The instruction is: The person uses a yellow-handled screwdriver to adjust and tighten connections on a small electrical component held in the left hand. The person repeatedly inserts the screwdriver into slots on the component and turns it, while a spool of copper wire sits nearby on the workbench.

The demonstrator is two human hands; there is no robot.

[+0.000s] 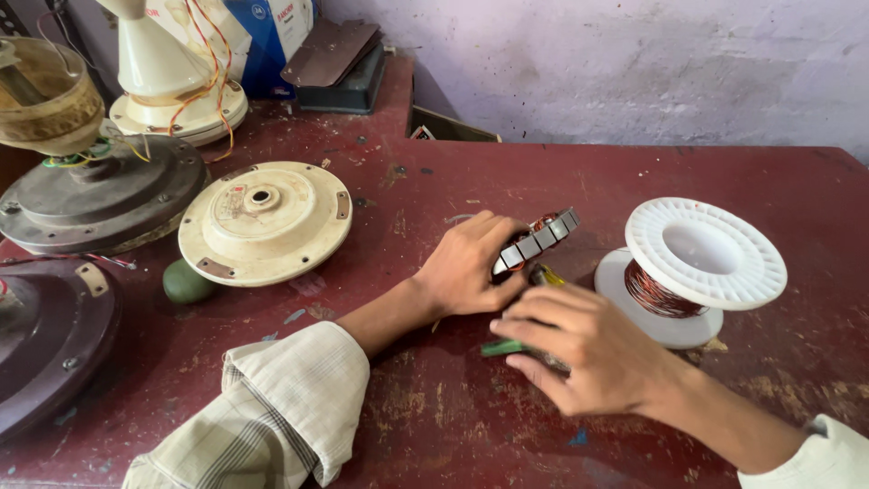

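Copper wire: some coils already sit in the stator (pixel 536 237), held on edge on the red surface (pixel 471 426).
Left hand (pixel 466 267): fingers wrapped around the stator.
Right hand (pixel 579 349): fingers pinching a green stick (pixel 501 348).
Spool (pixel 692 267): just beside, partly full of wire.
Progress: winding looks unfinished.

Blue-and-white cardboard box (pixel 272 36) at the table's far left edge, behind the cream fan housing (pixel 172 81).

Wire spool (pixel 695 269) blocks right; near tabletop (pixel 471 426) open.

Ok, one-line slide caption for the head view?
Left hand steadies a motor stator on the red table; right hand holds a green tool beside a copper-wire spool.
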